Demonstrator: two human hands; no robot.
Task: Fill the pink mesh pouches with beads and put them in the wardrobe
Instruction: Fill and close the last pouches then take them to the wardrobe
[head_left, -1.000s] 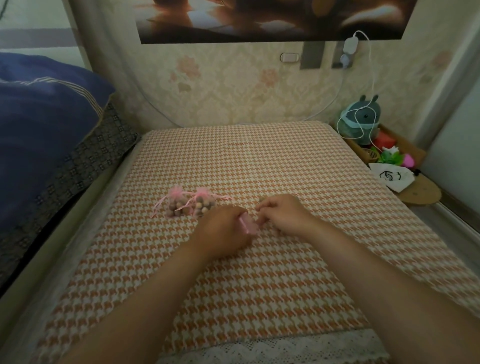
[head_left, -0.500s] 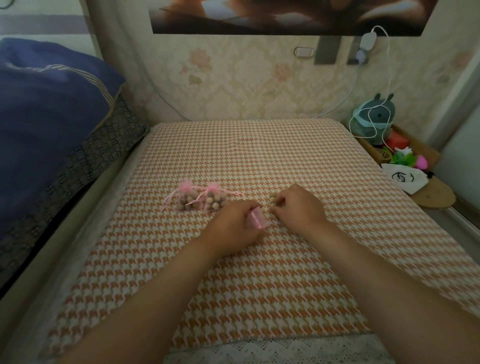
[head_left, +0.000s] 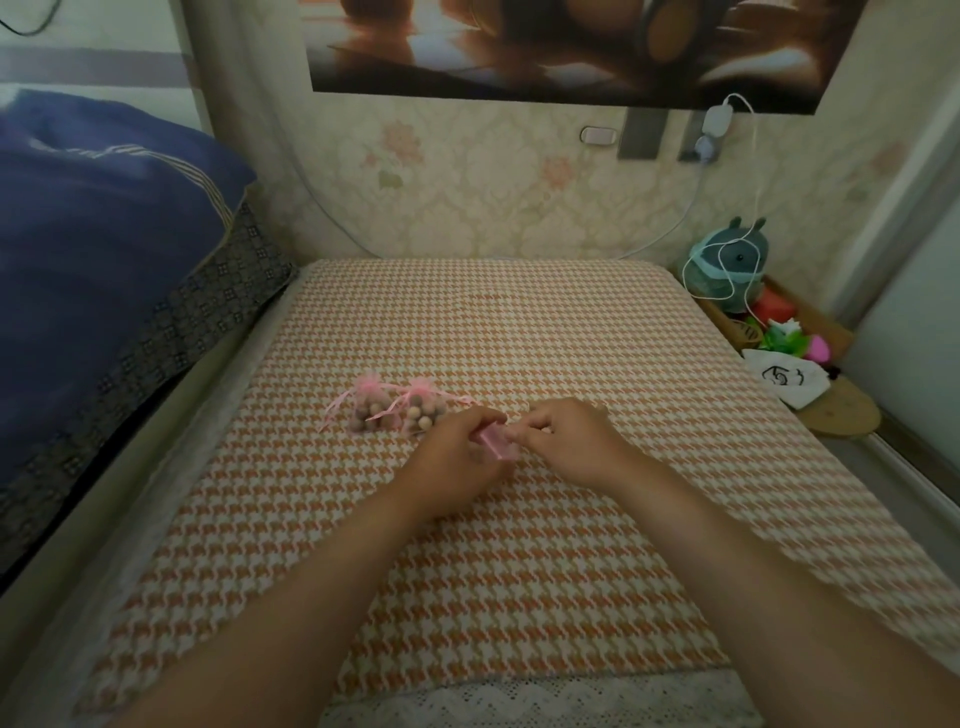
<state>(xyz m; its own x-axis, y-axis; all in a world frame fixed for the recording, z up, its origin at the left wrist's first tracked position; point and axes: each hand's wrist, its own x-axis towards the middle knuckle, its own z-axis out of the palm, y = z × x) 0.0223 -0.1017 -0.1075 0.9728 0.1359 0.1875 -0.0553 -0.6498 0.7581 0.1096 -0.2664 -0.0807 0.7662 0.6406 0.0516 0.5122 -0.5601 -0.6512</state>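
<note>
Head view looks down on a table covered in an orange-and-white houndstooth cloth (head_left: 519, 545) with a lace edge along the bottom of the frame. Both bare forearms reach up from the lower corners and meet just above the centre.

The left hand (head_left: 457, 457) is curled round a small pink mesh pouch (head_left: 497, 442), pinching it between thumb and fingers so that it stands tilted between the two hands. The right hand (head_left: 571, 441) is just beside it, its fingertips drawn together at the pouch's upper edge; whether they pinch a bead or the mesh itself I cannot tell, since the fingers hide it.

Left of the hands, near the middle of the frame, two filled pouches lie side by side and touching on the cloth: the left filled pouch (head_left: 370, 410) and the right filled pouch (head_left: 423, 410). Both are full of round wooden beads, their necks drawn shut with pink ribbon that trails onto the cloth.

A blue quilt (head_left: 104, 234) fills the upper left. At the right edge a teal plush toy (head_left: 732, 265) sits wrapped by a white cable beside some bright small items. No wardrobe is in view.
</note>
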